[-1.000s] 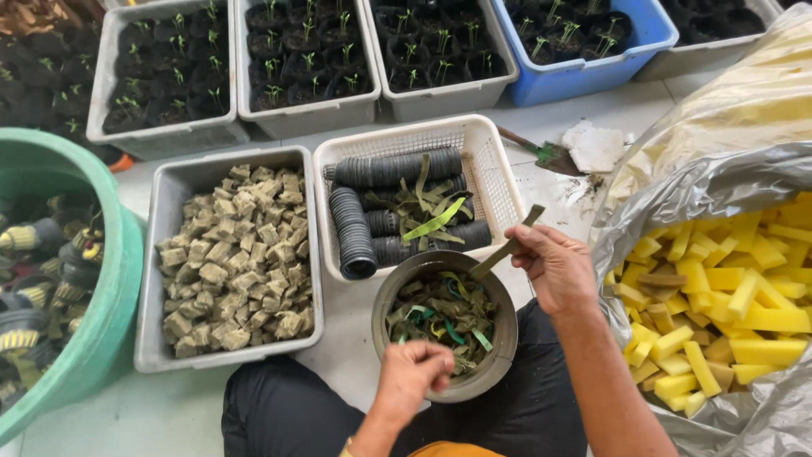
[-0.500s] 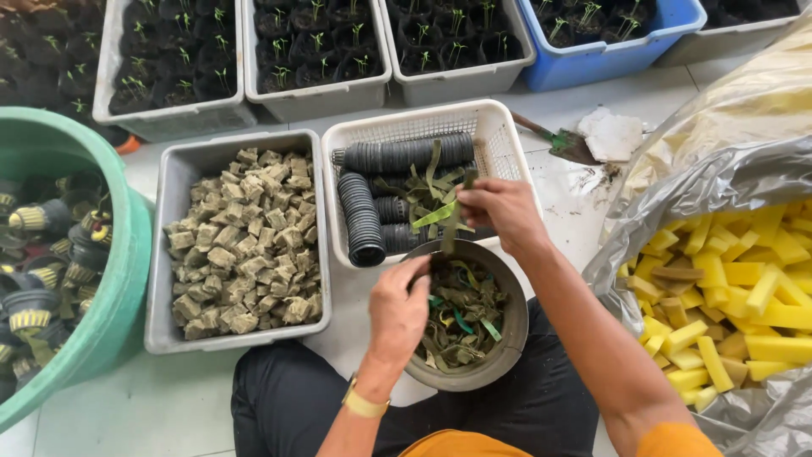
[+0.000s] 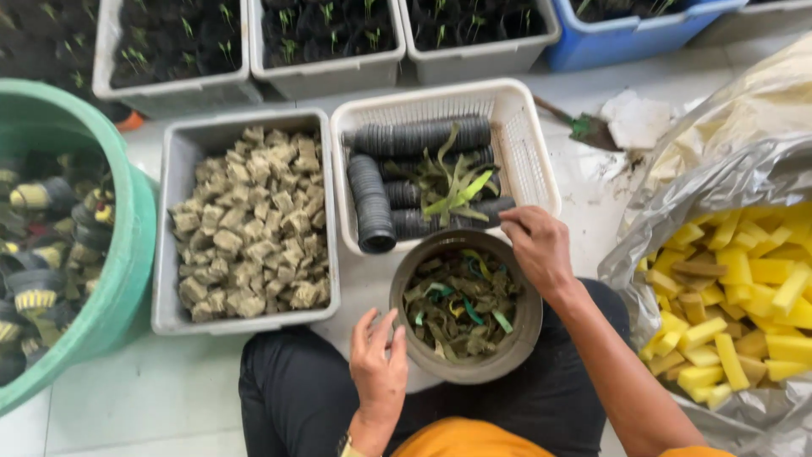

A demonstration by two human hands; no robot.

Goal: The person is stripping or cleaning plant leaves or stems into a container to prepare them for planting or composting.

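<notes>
Bowl: round grey-brown bowl (image 3: 516,360) rests on the seated person's lap, at 6 o'clock from the white basket (image 3: 529,148); rim touches or just overlaps the basket's near edge.
Contents: limp green and brown leaf strips (image 3: 461,309), loosely heaped, with a few bright green and teal bits.
Left hand (image 3: 378,366): at the bowl's 9 o'clock, fingers spread and slack, palm against the outer wall; grasping nothing.
Right hand (image 3: 537,247): over the rim at 1 o'clock, fingers curled downward at the edge; whether it pinches a strip or only the rim, cannot tell.
Handling (judgement): bowl looks rigid and light, load soft and springy; strips probably slide and tangle, bruise if squeezed. Best hold on the bowl: two opposite rim points, or cupped under the base. A strip: pinch near one end.
Basket: stacked black ribbed pots (image 3: 372,203) with a tuft of green leaves (image 3: 452,186) on top.
Grey tray (image 3: 165,254): at 9 o'clock of the basket, full of tan fibrous cubes (image 3: 249,224).
Far right: yellow foam pieces (image 3: 744,296) in a crinkled plastic bag, 3 o'clock.
Far left: green tub (image 3: 127,262), 9 o'clock.
</notes>
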